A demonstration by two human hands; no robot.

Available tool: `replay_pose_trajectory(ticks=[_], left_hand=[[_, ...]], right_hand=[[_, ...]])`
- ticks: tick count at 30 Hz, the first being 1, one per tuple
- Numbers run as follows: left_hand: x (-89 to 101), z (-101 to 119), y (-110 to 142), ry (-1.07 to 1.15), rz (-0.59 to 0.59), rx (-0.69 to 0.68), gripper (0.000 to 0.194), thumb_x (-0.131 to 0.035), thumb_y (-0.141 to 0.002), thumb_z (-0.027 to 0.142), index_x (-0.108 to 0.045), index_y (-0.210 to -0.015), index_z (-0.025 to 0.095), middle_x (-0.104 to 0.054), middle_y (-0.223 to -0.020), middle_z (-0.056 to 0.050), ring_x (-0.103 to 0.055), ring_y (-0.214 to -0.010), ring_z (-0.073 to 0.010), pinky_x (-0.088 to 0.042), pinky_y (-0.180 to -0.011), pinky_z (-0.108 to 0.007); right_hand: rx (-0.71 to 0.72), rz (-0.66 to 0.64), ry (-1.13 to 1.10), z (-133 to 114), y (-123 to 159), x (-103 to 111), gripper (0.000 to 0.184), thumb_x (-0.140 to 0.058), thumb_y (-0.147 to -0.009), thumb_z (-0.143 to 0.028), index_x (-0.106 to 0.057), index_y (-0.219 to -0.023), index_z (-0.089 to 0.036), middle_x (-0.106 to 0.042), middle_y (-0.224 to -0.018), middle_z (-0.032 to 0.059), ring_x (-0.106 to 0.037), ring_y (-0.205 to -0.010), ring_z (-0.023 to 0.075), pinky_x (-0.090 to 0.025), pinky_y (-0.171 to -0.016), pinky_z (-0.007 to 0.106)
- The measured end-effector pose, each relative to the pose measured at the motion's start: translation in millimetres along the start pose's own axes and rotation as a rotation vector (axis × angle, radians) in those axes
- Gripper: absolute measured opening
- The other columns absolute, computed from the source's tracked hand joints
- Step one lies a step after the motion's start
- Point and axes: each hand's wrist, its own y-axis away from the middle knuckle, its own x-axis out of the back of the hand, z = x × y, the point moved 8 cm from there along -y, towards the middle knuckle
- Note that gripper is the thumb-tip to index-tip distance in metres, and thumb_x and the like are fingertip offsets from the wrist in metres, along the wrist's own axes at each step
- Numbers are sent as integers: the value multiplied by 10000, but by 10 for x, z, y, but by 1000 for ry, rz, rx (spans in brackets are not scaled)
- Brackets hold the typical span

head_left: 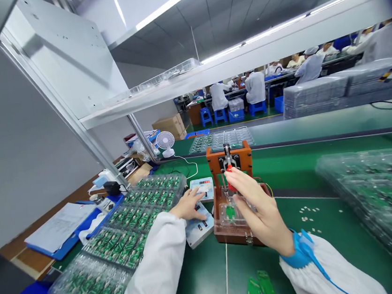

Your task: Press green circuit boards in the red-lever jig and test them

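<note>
My left hand [188, 206] rests with fingers spread over two pale control boxes: an upper box with a red digital display [202, 188] and a lower one with switches [200, 226]. My right hand [261, 210], wearing a blue wrist strap [301, 248], reaches the red lever handle [231, 185] of a clamp fixture [215, 163]. Its fingers are stretched out, their tips against the handle and the thumb apart below. Beneath, a small green circuit board [230, 212] sits in the fixture's clear holder. Two green boards [260, 288] lie on the mat in front.
Left stands a large clear tray of circuit boards [131, 230]; stacked trays [382, 196] are at right. Small pale pieces [310, 214] lie right of the fixture. A white fan [166, 143] and another tray [221, 139] stand behind. A shelf [147, 96] hangs above; several people sit beyond.
</note>
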Motion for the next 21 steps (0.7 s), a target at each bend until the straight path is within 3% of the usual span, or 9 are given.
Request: replay_pose_trajectory(ticks=[2,4,8,16,21], left_hand=[[-96,-44,-110,-83,-150,10,1210,-915,-526,636,-435,-1561,234,-173,-1711,-164,-80,-1564,-493,-200,-1241,-648],[-163,-36,-148,-174,-254,7,1272,-860,-556,730,-350,-1604,222,-79,-1724,-164,-4,-1570,-480,-151,-1255,-638],[-168,27,-134,-265,-336,-3,1312,-826,-574,775,-284,-1630,217,-32,-1727,-155,24,-1577,-458,-128,-1266,-615],[-186,41,-128,-228,-352,14,1353,-863,-540,748,-280,-1631,199,-25,-1728,-163,65,-1573,-461,-111,-1269,-620],[-84,-95,-99,-204,-296,23,1330,-823,-559,777,-276,-1630,212,-34,-1731,-151,36,-1579,-448,-123,-1277,-594]], right_hand=[[9,-7,6,-7,-3,2,671,-465,-1012,0,-403,-1579,-354,-459,-1612,-49,-389,-1518,171,-395,-1259,364],[12,-13,10,-4,1,2,677,-461,-1010,0,-395,-1584,-353,-460,-1612,-45,-384,-1522,181,-406,-1254,381],[-3,-22,3,21,14,-9,671,-459,-1010,-5,-394,-1586,-343,-462,-1611,-34,-371,-1531,209,-414,-1251,421],[-10,-2,0,-1,6,-6,679,-471,-1006,-4,-400,-1580,-359,-478,-1599,-41,-381,-1525,199,-427,-1242,400],[-26,-12,2,13,16,-16,661,-473,-1014,-16,-405,-1576,-357,-481,-1597,-32,-381,-1525,198,-415,-1250,404]])
